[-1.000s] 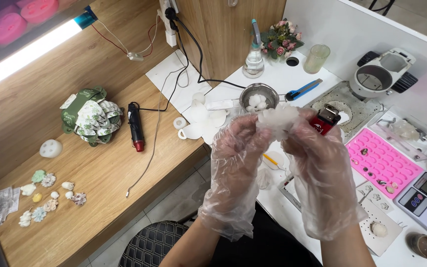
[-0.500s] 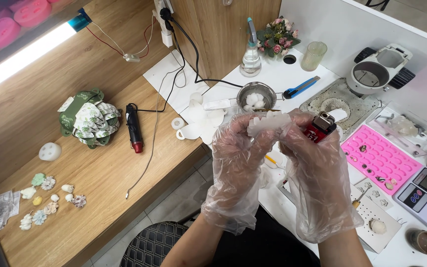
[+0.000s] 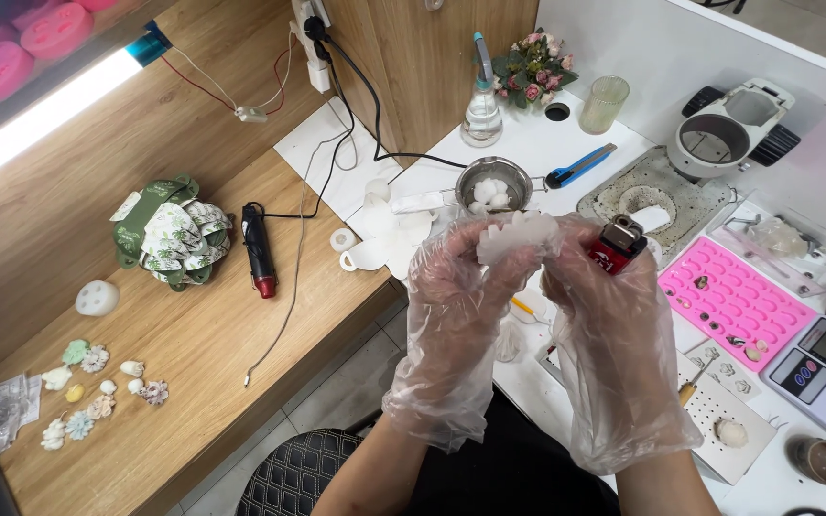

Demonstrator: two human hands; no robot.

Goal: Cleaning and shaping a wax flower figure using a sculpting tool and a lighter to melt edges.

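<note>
Wooden bench beside white worktop; left hand fingers pinch white lump, right hand grips red lighter.

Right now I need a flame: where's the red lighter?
In the head view, the lighter is in the right hand, just right of the white lump.

I was looking at a small craft workshop: a pink silicone mould, digital scale, glue gun and little moulded flowers covered the tabletop.
</note>
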